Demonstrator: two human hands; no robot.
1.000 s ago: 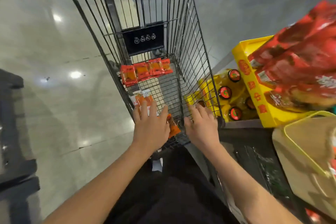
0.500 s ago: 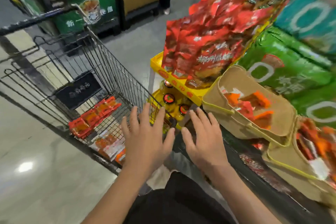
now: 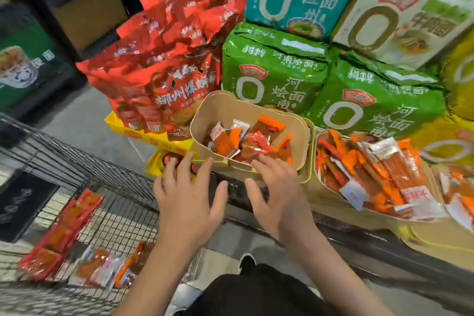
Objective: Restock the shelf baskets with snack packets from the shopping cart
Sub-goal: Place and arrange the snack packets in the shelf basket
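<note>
Two hands hang empty with fingers spread: the left hand (image 3: 188, 202) above the shopping cart's (image 3: 107, 185) edge, the right hand (image 3: 278, 194) just before the near rim of a tan shelf basket (image 3: 218, 110). Orange snack packets (image 3: 246, 140) lie inside that basket; more snack packets (image 3: 101, 268) lie on the cart floor, beside a strip of red packets (image 3: 65, 228). A second basket (image 3: 314, 187) to the right is heaped with packets.
</note>
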